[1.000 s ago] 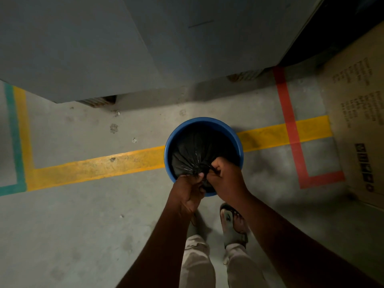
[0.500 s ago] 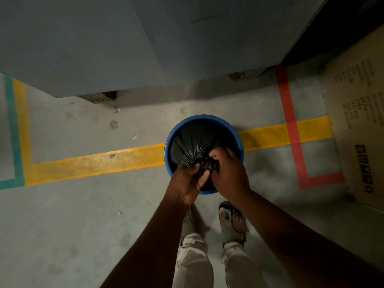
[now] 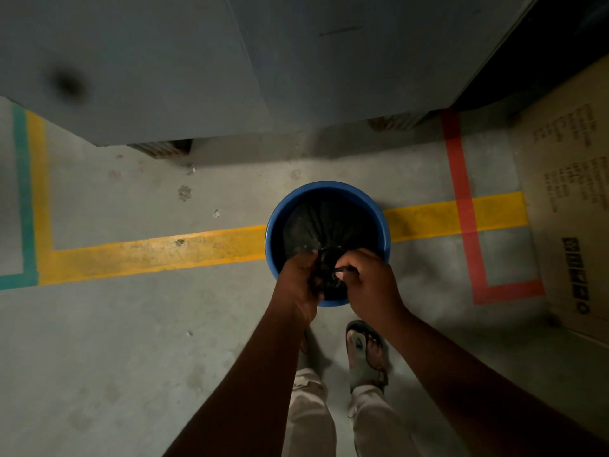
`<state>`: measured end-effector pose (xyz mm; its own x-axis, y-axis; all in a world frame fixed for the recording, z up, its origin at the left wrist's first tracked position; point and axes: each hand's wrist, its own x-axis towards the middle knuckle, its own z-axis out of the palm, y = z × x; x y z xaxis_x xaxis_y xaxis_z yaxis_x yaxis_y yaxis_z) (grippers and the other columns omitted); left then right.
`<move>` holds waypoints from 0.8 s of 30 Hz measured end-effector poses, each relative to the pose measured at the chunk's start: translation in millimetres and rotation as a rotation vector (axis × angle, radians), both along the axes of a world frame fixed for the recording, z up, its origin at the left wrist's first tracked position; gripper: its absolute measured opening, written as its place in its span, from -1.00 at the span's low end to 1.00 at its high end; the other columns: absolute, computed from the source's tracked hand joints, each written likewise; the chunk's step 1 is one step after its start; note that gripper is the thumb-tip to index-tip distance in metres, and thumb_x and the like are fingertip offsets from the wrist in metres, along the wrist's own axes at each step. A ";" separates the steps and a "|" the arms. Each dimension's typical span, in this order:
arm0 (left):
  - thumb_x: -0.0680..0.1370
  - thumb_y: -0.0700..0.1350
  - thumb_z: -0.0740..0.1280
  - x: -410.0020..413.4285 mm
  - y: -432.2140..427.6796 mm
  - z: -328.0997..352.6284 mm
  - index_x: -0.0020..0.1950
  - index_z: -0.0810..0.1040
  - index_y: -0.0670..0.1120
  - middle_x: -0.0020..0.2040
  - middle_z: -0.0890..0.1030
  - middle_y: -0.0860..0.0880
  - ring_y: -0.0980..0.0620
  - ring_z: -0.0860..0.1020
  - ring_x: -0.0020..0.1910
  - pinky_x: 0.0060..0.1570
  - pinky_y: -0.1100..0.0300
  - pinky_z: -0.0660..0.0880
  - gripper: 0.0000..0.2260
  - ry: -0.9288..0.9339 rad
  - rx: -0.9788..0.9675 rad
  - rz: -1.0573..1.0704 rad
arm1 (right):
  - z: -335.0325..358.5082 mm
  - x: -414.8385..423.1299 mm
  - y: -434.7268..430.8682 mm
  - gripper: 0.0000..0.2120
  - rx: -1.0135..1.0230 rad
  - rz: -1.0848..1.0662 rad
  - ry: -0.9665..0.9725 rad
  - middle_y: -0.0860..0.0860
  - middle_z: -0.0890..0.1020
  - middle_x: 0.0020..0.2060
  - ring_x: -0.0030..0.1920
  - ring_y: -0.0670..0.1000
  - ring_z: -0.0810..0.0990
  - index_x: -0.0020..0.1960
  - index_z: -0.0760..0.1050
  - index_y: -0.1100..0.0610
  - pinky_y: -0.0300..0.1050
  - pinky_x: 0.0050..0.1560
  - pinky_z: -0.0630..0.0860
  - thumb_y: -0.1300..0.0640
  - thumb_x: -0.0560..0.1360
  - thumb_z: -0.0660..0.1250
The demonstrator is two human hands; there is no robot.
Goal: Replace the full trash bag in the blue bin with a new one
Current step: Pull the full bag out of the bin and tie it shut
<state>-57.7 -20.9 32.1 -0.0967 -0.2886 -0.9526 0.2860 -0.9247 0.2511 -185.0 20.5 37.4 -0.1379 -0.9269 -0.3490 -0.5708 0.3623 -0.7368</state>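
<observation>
Both hands' grip is clamped on the gathered neck of the black trash bag (image 3: 324,225): left hand (image 3: 300,282) and right hand (image 3: 370,285) pinch it together. It sits inside the blue bin (image 3: 273,239) on the floor. Soft, slippery plastic, probably heavy; the bunched neck looks like the best hold.

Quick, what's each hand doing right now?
Left hand: closed on the gathered neck of the trash bag.
Right hand: closed on the same neck.

The grey concrete floor (image 3: 131,341) carries yellow (image 3: 158,252), red (image 3: 461,199) and teal (image 3: 24,192) marking lines. The blue bin (image 3: 273,225) stands on the yellow line; a cardboard box (image 3: 566,192) rests at right.
</observation>
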 end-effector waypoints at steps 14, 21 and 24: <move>0.46 -0.27 0.26 14.8 -13.0 73.9 0.09 0.64 -0.15 -0.08 0.70 -0.24 -0.18 0.68 -0.17 -0.34 0.10 0.57 -0.74 -0.081 -0.262 -0.016 | 74.8 31.2 12.1 -0.72 -0.216 -0.042 -0.013 -0.02 0.57 0.06 -0.03 -0.04 0.62 0.13 0.49 0.03 -0.02 -0.13 0.63 0.12 0.43 0.37; 0.51 -0.29 0.27 74.9 -25.1 141.0 0.03 0.69 -0.13 -0.06 0.70 -0.30 -0.32 0.67 -0.09 -0.18 -0.07 0.58 -0.77 -0.198 -0.441 -0.059 | 112.8 65.2 -35.8 -0.17 -0.053 0.287 -0.028 -0.12 0.11 0.45 0.41 0.08 0.38 0.48 0.10 -0.26 0.05 0.30 0.50 -0.02 0.31 0.41; 0.52 -0.28 0.29 112.1 -37.2 147.3 0.07 0.67 -0.15 -0.05 0.69 -0.32 -0.35 0.66 -0.07 -0.16 -0.14 0.60 -0.78 -0.254 -0.466 -0.037 | 115.5 95.6 -62.0 -0.21 0.024 0.382 -0.030 -0.08 0.21 0.46 0.40 0.03 0.40 0.48 0.16 -0.19 0.00 0.32 0.49 0.17 0.38 0.43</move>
<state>54.4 -58.1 179.5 0.1016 -0.6877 -0.7188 0.1320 -0.7069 0.6949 -89.5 -41.4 152.9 0.2264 -0.9010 -0.3700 -0.6463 0.1452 -0.7492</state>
